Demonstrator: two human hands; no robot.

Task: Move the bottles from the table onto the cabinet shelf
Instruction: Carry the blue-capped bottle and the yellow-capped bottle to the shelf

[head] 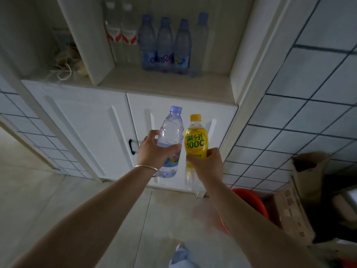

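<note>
- A white cabinet (81,120) fills the middle of the view, with two closed doors below an open shelf (164,82).
- On the shelf, six bottles stand upright in a row at the back: two clear ones with red-and-white labels (121,33) on the left, then four with pale blue caps (168,45).
- The left hand (152,149) wraps its fingers round a clear water bottle (171,132) with a pale blue cap and a colourful label, held upright, tilted slightly right, before the doors and below the shelf.
- The right hand (207,163) grips a soda bottle (196,140) just beside it, fingers closed round its middle: yellow cap, yellow label reading "100C", clear base.
- A thin bangle (146,167) circles the left wrist.
</note>
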